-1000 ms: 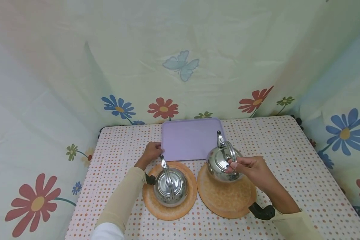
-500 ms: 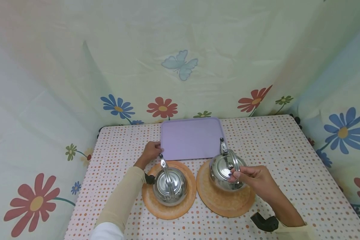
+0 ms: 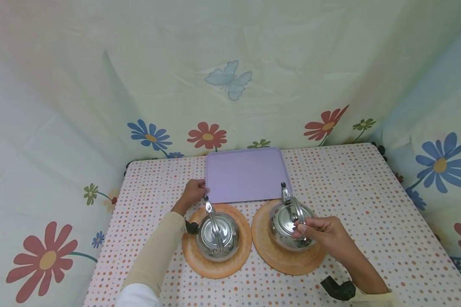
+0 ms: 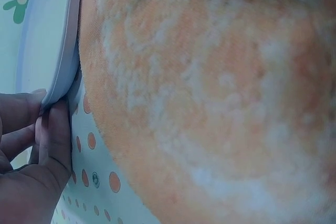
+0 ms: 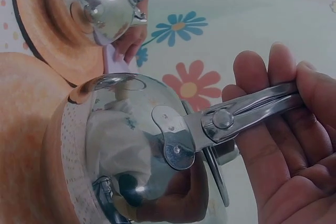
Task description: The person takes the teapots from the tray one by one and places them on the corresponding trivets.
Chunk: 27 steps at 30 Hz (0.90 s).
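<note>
Two shiny steel kettles stand on round orange-brown mats. My right hand grips the arched handle of the right kettle, thumb on one side and fingers on the other in the right wrist view. That kettle's base meets the right mat, its spout pointing to the far side. My left hand pinches the near-left corner of a lilac tray, thumb above the rim and fingers below. Just in front of my left hand, the left kettle sits untouched on the left mat.
A dotted cloth covers the table. Floral curtain walls surround its back and sides. The tray lies behind both mats, near the table's back edge. Black wrist-camera mounts sit at my wrists.
My right hand has brought the right kettle back toward me and down, off the tray's near-right corner onto the right mat. My left hand has stayed at the tray's corner.
</note>
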Each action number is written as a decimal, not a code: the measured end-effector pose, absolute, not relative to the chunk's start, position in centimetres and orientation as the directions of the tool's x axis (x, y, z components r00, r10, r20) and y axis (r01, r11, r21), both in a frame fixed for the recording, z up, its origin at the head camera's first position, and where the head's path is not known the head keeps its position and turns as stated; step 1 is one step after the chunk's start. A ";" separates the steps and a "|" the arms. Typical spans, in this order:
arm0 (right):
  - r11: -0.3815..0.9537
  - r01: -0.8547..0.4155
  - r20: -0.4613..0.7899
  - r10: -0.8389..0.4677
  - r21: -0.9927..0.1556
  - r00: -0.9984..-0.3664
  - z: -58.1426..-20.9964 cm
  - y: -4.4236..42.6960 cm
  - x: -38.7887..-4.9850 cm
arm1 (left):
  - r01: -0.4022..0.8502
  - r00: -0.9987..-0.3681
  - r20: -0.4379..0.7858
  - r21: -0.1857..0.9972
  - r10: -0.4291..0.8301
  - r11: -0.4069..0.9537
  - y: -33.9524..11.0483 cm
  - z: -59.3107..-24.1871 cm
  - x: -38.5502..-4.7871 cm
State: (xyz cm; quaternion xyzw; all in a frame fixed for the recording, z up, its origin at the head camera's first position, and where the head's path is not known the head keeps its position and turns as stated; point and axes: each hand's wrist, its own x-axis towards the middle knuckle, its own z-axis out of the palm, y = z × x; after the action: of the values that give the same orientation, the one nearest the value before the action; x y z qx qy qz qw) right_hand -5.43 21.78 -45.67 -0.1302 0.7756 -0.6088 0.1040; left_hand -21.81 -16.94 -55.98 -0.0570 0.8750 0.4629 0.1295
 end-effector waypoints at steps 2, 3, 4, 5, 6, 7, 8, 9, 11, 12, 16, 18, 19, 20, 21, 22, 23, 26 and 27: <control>0.224 -0.078 -0.001 -0.334 -0.971 -0.942 -46.0 21.7 -5.5 | -0.222 -0.959 -0.284 0.793 0.021 0.567 -17.0 -56.0 -21.8; 0.218 -0.079 0.000 -0.338 -0.973 -0.941 -46.2 21.7 -5.5 | -0.225 -0.958 -0.286 0.791 0.019 0.568 -17.0 -56.0 -21.8; 0.216 -0.073 -0.005 -0.340 -0.974 -0.941 -46.3 21.7 -5.5 | -0.228 -0.957 -0.288 0.789 0.017 0.570 -17.0 -56.0 -21.8; 0.216 -0.067 -0.011 -0.339 -0.974 -0.941 -46.5 21.6 -5.5 | -0.232 -0.957 -0.291 0.788 0.014 0.571 -17.0 -56.0 -21.8; 0.219 -0.064 -0.015 -0.340 -0.974 -0.940 -46.6 21.6 -5.5 | -0.234 -0.956 -0.292 0.787 0.010 0.570 -17.1 -56.0 -21.8; 0.227 -0.060 -0.021 -0.340 -0.972 -0.940 -46.7 21.6 -5.4 | -0.236 -0.956 -0.292 0.787 0.007 0.570 -17.1 -56.1 -21.9; 0.234 -0.057 -0.027 -0.338 -0.970 -0.941 -46.8 21.5 -5.4 | -0.238 -0.956 -0.292 0.787 0.004 0.569 -17.1 -56.2 -21.9; 0.245 -0.058 -0.029 -0.335 -0.968 -0.942 -46.9 21.5 -5.4 | -0.238 -0.957 -0.291 0.788 0.003 0.568 -17.1 -56.3 -22.0; 0.263 -0.055 -0.036 -0.328 -0.963 -0.944 -47.2 21.5 -5.4 | -0.240 -0.956 -0.292 0.789 0.002 0.566 -17.1 -56.4 -22.0; 0.266 -0.052 -0.039 -0.326 -0.962 -0.945 -47.3 21.5 -5.3 | -0.239 -0.957 -0.291 0.788 0.001 0.567 -17.1 -56.4 -22.1; 0.242 -0.027 -0.052 -0.315 -0.970 -0.948 -47.6 21.6 -5.0 | -0.235 -0.957 -0.289 0.783 0.002 0.577 -16.9 -56.3 -22.1; 0.216 -0.018 -0.052 -0.314 -0.976 -0.948 -47.9 21.7 -4.7 | -0.233 -0.957 -0.288 0.777 0.002 0.584 -16.9 -56.2 -22.1; 0.206 -0.024 -0.044 -0.318 -0.978 -0.947 -48.0 21.7 -4.6 | -0.232 -0.957 -0.290 0.776 0.004 0.586 -16.9 -56.2 -22.0; 0.198 -0.036 -0.030 -0.319 -0.980 -0.947 -48.2 21.8 -4.4 | -0.235 -0.956 -0.293 0.775 0.005 0.587 -16.9 -56.2 -22.0; 0.187 -0.052 -0.011 -0.324 -0.981 -0.946 -48.4 21.8 -4.3 | -0.235 -0.955 -0.295 0.775 0.007 0.587 -16.9 -56.1 -22.0; 0.177 -0.074 0.012 -0.330 -0.981 -0.944 -48.6 21.9 -4.1 | -0.235 -0.955 -0.296 0.775 0.008 0.586 -16.9 -56.1 -22.0; 0.166 -0.094 0.034 -0.335 -0.982 -0.942 -48.8 21.9 -4.0 | -0.232 -0.956 -0.292 0.776 0.009 0.587 -16.9 -56.1 -22.0; 0.151 -0.155 0.096 -0.340 -0.976 -0.936 -49.4 21.9 -3.8 | -0.228 -0.959 -0.285 0.770 0.001 0.596 -16.9 -56.0 -22.0; 0.147 -0.163 0.106 -0.337 -0.976 -0.936 -49.5 21.9 -3.8 | -0.229 -0.959 -0.285 0.770 0.000 0.595 -16.9 -56.0 -22.0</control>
State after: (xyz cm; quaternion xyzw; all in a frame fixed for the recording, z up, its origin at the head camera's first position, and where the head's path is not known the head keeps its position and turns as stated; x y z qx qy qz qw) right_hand -3.83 21.94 -49.53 -0.1658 0.7543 -0.6315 0.0688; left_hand -21.97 -16.87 -56.05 -0.0649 0.8838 0.4451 0.1283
